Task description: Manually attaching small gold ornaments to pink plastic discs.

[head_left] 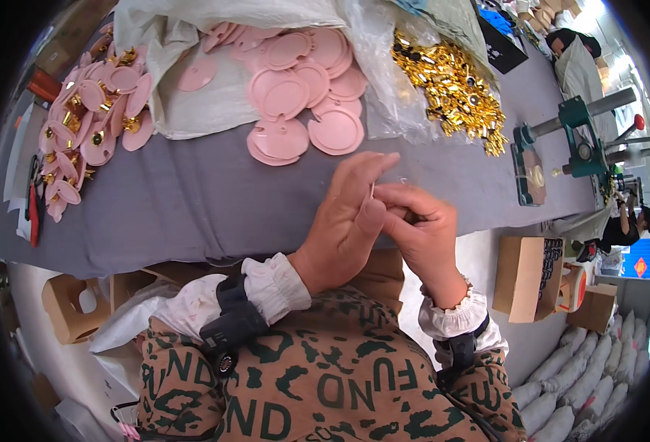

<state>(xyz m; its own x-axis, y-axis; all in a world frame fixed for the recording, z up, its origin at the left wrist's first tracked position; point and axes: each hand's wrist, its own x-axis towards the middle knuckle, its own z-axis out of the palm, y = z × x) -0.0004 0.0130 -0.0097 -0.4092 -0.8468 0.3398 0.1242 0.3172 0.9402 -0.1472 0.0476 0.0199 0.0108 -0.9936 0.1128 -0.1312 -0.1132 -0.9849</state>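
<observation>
My left hand (343, 225) and my right hand (424, 228) meet above the front edge of the table. The left thumb and fingers close on a thin pale piece (372, 191), seen nearly edge-on and mostly hidden. Right beside it, the right fingers are bent in a pinch; what they hold is hidden. Beyond the hands lie loose pink plastic discs (336, 132), partly on a white woven sack (185, 114). A heap of small shiny gold fittings (454, 85) rests on clear plastic to the right. At the left, pink discs with gold fittings attached (96, 144) are piled up.
A green hand press (583, 140) with a red-knobbed lever stands at the table's right. Red-handled scissors (34, 214) lie by the left edge. Cardboard boxes (520, 280) and white sacks (575, 368) are on the floor at the right. Another person (623, 225) works farther off.
</observation>
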